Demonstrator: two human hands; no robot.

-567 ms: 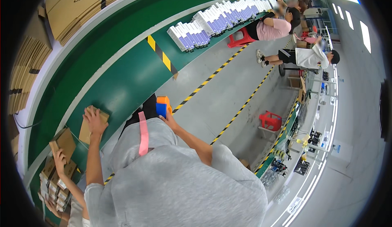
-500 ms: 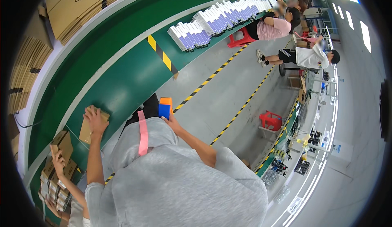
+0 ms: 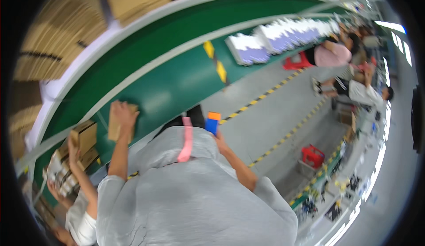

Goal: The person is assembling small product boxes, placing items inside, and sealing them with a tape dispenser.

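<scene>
On the green table to my left lies a small flat brown cardboard box [image 3: 114,127]. My left hand [image 3: 124,114] rests over its far end, fingers bent around it. Low at my right side, my right hand [image 3: 220,141] grips a blocky blue and orange handheld object [image 3: 212,125] whose exact kind I cannot make out. The fingers behind that object are partly hidden.
At lower left, a co-worker's hands [image 3: 74,152] handle brown boxes [image 3: 86,136]. Rows of white and purple boxes [image 3: 252,53] stand farther along the table [image 3: 155,95]. Stacked flat cardboard [image 3: 57,38] lies beyond it. Two people and red stools [image 3: 312,156] are at right.
The whole view has shifted, so the scene sits farther right and is more blurred. My left hand stays on the box and my right hand still holds the blue and orange object.
</scene>
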